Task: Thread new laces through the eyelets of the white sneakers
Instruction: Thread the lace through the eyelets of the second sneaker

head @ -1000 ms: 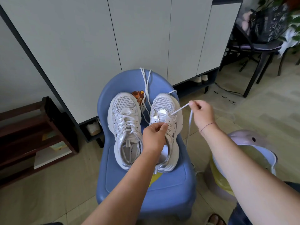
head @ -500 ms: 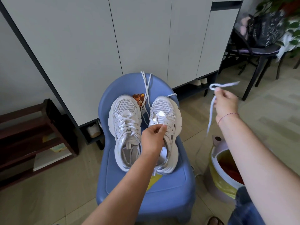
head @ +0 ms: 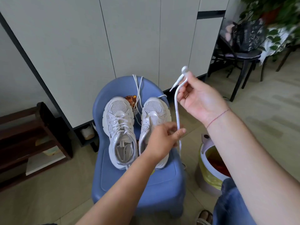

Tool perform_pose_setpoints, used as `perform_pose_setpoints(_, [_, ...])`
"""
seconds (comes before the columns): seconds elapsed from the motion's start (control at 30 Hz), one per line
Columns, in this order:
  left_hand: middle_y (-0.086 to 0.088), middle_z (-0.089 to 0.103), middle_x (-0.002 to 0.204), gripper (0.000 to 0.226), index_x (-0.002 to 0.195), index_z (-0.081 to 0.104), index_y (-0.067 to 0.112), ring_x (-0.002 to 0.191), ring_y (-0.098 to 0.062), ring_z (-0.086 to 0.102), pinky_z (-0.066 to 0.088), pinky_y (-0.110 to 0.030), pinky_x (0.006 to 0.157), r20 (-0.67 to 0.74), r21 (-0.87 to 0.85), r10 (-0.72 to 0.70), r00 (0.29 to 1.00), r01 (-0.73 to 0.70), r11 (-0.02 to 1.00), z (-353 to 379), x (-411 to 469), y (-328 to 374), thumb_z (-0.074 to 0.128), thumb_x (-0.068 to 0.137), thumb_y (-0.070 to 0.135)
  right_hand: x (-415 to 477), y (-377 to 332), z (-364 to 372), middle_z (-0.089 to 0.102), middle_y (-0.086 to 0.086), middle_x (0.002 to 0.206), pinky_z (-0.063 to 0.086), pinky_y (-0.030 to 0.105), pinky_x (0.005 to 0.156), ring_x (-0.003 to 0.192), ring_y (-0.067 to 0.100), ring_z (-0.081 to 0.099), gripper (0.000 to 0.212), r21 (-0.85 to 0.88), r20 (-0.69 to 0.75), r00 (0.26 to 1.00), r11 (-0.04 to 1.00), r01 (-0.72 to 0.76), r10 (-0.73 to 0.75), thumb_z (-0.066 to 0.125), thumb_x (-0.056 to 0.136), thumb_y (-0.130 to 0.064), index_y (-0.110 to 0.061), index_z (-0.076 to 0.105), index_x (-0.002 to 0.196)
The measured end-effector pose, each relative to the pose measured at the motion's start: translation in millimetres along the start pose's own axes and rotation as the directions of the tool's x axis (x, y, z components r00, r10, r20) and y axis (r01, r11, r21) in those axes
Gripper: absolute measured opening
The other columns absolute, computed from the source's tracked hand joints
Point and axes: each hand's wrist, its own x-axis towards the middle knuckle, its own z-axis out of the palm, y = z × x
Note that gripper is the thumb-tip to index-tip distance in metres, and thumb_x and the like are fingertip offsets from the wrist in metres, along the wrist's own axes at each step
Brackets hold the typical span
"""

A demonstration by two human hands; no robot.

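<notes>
Two white sneakers stand side by side on a blue plastic chair (head: 162,184), toes toward the cupboard. The left sneaker (head: 120,127) is laced. The right sneaker (head: 154,114) shows bare eyelets. My right hand (head: 199,101) is raised above and right of the shoes and pinches a white lace (head: 177,111) near its looped end; the lace hangs down from it. My left hand (head: 162,140) is over the right sneaker, fingers spread toward the hanging lace and touching it. Another white lace (head: 138,88) drapes over the chair back between the shoes.
Grey cupboard doors (head: 129,38) stand right behind the chair. A dark wooden rack (head: 32,135) sits at the left. A bin with a yellow liner (head: 209,169) stands at the right of the chair. A black chair (head: 240,59) with a bag and plants is at far right.
My right hand has pulled the lace free of the right sneaker, swung it up and turned palm toward me. My left hand left the sneaker's tongue and reached right toward the hanging lace.
</notes>
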Motion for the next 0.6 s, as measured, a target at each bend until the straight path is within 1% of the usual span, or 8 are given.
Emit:
perform_pose_setpoints(0.07, [0.004,0.058,0.06,0.005,0.088,0.069,0.007,0.044,-0.004,0.048,0.045,-0.016,0.05,0.032,0.041,-0.083,0.996,0.082,0.996,-5,-6,-7,0.066,0.089,0.011,-5,-15,-1,0.052,-0.006,0.059,0.04,0.013,0.053,0.051,0.003,0.045,0.017,0.105,-0.056,0.997,0.992,0.064,-0.058,0.056,0.092,-0.019,-0.016,0.068,0.081])
perform_pose_setpoints(0.13, [-0.001,0.06,0.062,0.008,0.087,0.07,0.004,0.046,-0.003,0.05,0.044,-0.015,0.052,0.013,0.122,-0.141,0.99,0.138,0.983,-15,-13,-15,0.068,0.088,0.012,-12,-27,-16,0.053,-0.005,0.061,0.041,0.015,0.054,0.052,0.004,0.046,0.019,0.118,-0.127,0.983,0.982,0.145,-0.129,0.055,0.093,-0.019,-0.015,0.069,0.081])
perform_pose_setpoints(0.2, [-0.002,0.061,0.063,0.01,0.085,0.071,0.006,0.048,-0.001,0.052,0.044,-0.014,0.054,-0.035,0.133,-0.15,0.988,0.153,0.979,-26,-20,-17,0.068,0.088,0.015,-23,-26,-42,0.05,-0.004,0.065,0.043,0.017,0.055,0.053,0.005,0.045,0.015,-0.131,-0.229,0.946,0.97,0.203,-0.229,0.058,0.093,-0.019,-0.012,0.069,0.085])
perform_pose_setpoints(0.23, [-0.003,0.063,0.065,0.01,0.084,0.071,0.008,0.051,-0.001,0.055,0.046,-0.014,0.057,-0.061,0.117,-0.138,0.988,0.145,0.983,-31,-21,-16,0.068,0.088,0.017,-29,-18,-56,0.048,-0.004,0.065,0.043,0.017,0.055,0.053,0.005,0.045,0.013,-0.303,-0.269,0.928,0.938,0.17,-0.256,0.06,0.092,-0.019,-0.011,0.069,0.09])
perform_pose_setpoints(0.33, [-0.003,0.065,0.067,0.009,0.08,0.07,0.013,0.058,-0.004,0.058,0.05,-0.017,0.066,-0.099,0.084,-0.058,0.993,0.067,0.994,-41,-23,-1,0.068,0.088,0.015,-50,26,-93,0.049,-0.002,0.061,0.039,0.018,0.052,0.052,0.008,0.042,0.008,-0.659,-0.323,0.936,0.743,-0.119,-0.137,0.068,0.085,-0.021,-0.013,0.069,0.083])
perform_pose_setpoints(0.43, [-0.001,0.063,0.064,0.013,0.076,0.068,0.019,0.054,-0.001,0.054,0.047,-0.013,0.061,-0.109,0.114,0.039,0.993,-0.027,0.993,-42,-22,23,0.068,0.088,0.013,-61,59,-106,0.055,0.002,0.066,0.038,0.019,0.051,0.057,0.012,0.046,0.008,-0.815,-0.255,0.966,0.545,-0.193,-0.038,0.064,0.087,-0.018,-0.015,0.064,0.08])
perform_pose_setpoints(0.5, [0.0,0.063,0.063,0.016,0.074,0.068,0.024,0.057,-0.004,0.054,0.047,-0.016,0.063,-0.103,0.157,0.1,0.99,-0.084,0.984,-41,-22,40,0.068,0.088,0.016,-63,60,-99,0.061,0.001,0.082,0.042,0.021,0.061,0.066,0.011,0.053,0.006,-0.853,-0.15,0.988,0.51,-0.109,-0.042,0.065,0.087,-0.017,-0.022,0.062,0.087])
perform_pose_setpoints(0.6, [0.004,0.062,0.061,0.017,0.073,0.067,0.026,0.056,-0.004,0.056,0.047,-0.013,0.062,-0.079,0.179,0.164,0.983,-0.148,0.973,-39,-22,63,0.069,0.088,0.018,-61,51,-76,0.063,-0.005,0.098,0.043,0.019,0.068,0.073,0.004,0.054,0.024,-0.856,0.092,0.995,0.513,0.064,0.029,0.07,0.083,-0.019,-0.024,0.063,0.106])
